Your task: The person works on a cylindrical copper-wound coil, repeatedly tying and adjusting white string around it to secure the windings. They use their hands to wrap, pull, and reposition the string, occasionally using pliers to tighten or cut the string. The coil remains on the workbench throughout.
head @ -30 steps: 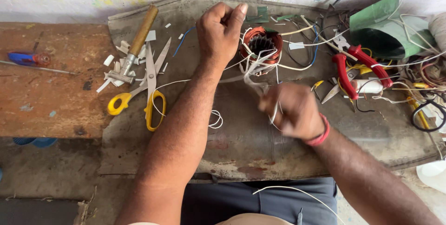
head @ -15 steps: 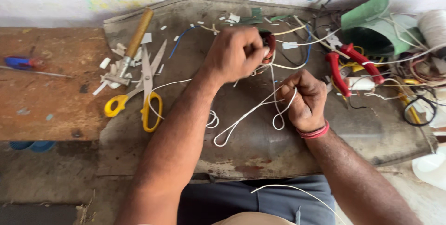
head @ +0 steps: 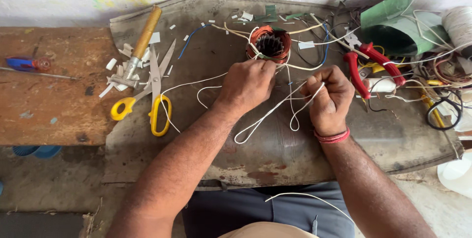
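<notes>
Both hands are curled closed on a looping white wire (head: 268, 115), the left hand (head: 247, 84) just below a copper-wound motor stator (head: 269, 44), the right hand (head: 327, 98) beside it, above a cluttered desk (head: 54, 105) with yellow-handled scissors (head: 155, 95).

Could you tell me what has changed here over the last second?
The left hand came down from the motor winding to its near side. The right hand rose, pulling the white cord into loops. The scissors and red pliers stayed put.
</notes>
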